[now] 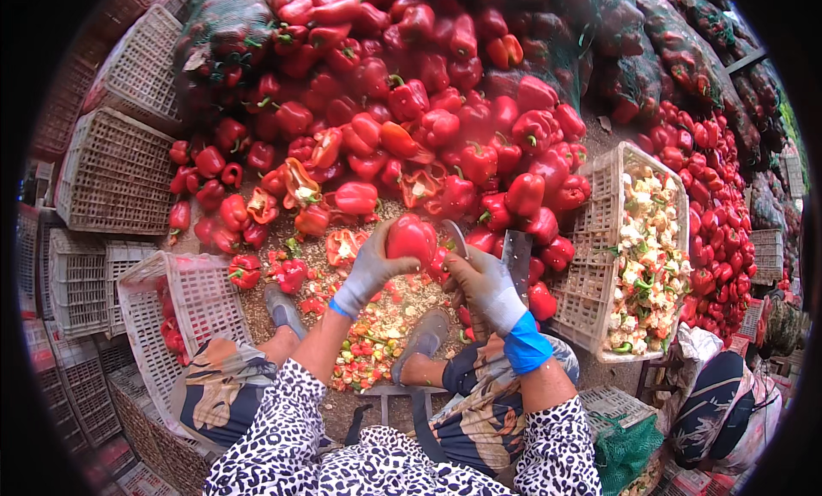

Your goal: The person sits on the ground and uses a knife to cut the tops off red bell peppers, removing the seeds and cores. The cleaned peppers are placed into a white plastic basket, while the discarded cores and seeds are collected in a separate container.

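Observation:
My left hand (376, 265), in a pale work glove taped blue at the wrist, holds a red bell pepper (411, 240) in front of me. Close to its right, my right hand (480, 283), gloved and wrapped in blue at the wrist, grips a small tool with a curved metal blade (456, 238). The blade stands upright beside the pepper, apart from it. A broad flat metal blade (516, 262) shows just right of my right hand; whether the hand touches it, I cannot tell. Cut peppers (342, 247) lie beyond my left hand.
A large heap of red bell peppers (372, 79) rises ahead. To the right stands a plastic crate (682, 220) of pepper cores. A tilted crate (209, 290) with peppers is at my left. Pepper scraps (366, 361) cover the ground between my feet. Another person (725, 406) is at the lower right.

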`<state>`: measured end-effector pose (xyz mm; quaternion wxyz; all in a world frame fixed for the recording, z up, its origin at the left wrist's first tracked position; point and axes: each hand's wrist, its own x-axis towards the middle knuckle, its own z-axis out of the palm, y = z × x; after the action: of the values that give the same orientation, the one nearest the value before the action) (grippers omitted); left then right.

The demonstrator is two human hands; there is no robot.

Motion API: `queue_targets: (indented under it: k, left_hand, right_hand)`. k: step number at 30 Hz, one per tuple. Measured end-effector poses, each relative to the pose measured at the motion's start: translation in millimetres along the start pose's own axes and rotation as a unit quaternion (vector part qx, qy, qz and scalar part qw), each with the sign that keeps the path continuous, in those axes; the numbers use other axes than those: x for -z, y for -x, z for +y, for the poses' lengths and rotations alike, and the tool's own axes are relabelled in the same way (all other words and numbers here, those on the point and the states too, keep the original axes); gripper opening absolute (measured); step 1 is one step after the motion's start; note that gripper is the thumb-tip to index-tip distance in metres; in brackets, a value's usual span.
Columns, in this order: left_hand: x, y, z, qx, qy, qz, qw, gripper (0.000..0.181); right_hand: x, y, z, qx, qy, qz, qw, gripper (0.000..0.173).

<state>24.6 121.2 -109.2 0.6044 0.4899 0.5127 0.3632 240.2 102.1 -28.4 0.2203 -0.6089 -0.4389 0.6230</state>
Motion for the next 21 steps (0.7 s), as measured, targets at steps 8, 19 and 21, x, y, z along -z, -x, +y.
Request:
queue_targets:
  k: [8,19,21]
  left_hand:
    - [16.1,65.3,62.8,-0.117,-0.075,0.067,0.988,0.087]
    - [17.4,131.2,92.4,-0.111,0.161,0.056,0.979,0.069]
    - [11.3,134.6,81.5,-0.072,0.314,0.047,0.945,0.062]
  right_hand:
    - [-42.7,39.0,-37.3,0.014,0.013,-0.06,0.998,0.034]
    - [-95.3,101.9,-7.8,0.035,-0.015,-0.028,0.999,0.035]
    - [-111.3,112.4,9.0,0.024,0.08,-0.008,0.997,0.038]
